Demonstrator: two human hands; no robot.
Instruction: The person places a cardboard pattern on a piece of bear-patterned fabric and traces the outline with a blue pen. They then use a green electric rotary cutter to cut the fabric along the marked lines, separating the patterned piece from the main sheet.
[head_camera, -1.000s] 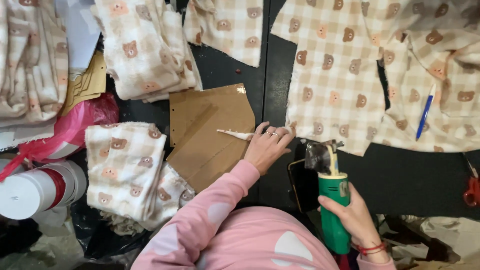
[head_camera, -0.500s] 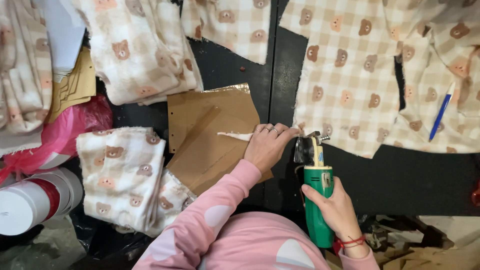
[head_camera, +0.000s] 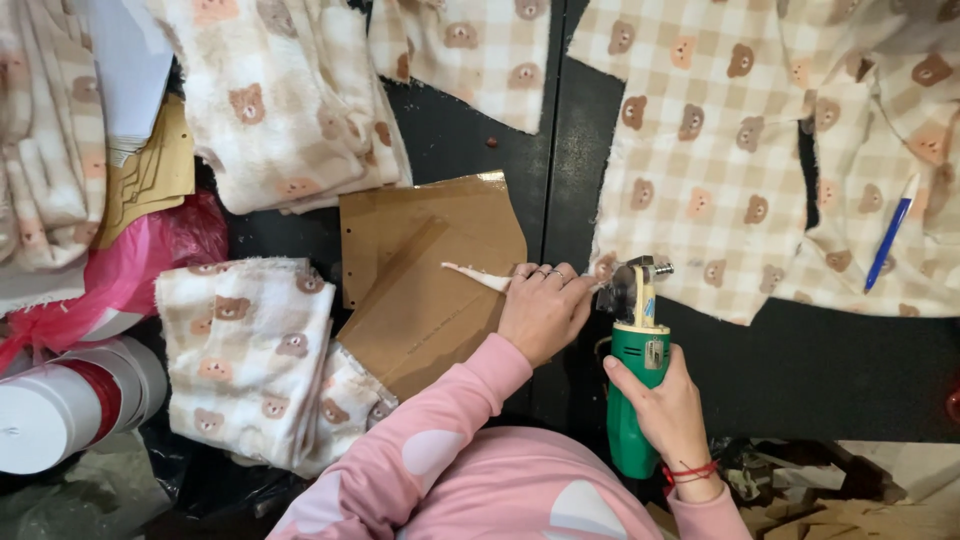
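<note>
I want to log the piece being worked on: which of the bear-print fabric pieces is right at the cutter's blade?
The flat checked bear-print piece right of centre; its lower left edge meets the green electric cutter. The others lie folded or apart.

You have one green electric cutter (head_camera: 636, 390), one blue pen (head_camera: 889, 243), two brown cardboard patterns (head_camera: 430, 280) at centre, and one white tape roll (head_camera: 50, 415) at lower left.

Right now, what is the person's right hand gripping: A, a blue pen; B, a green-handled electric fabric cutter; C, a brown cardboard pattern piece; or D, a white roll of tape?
B: the right hand is wrapped around the green-handled electric fabric cutter, whose metal head sits at the edge of the checked bear-print fabric, while the blue pen lies untouched on the cloth.
</note>
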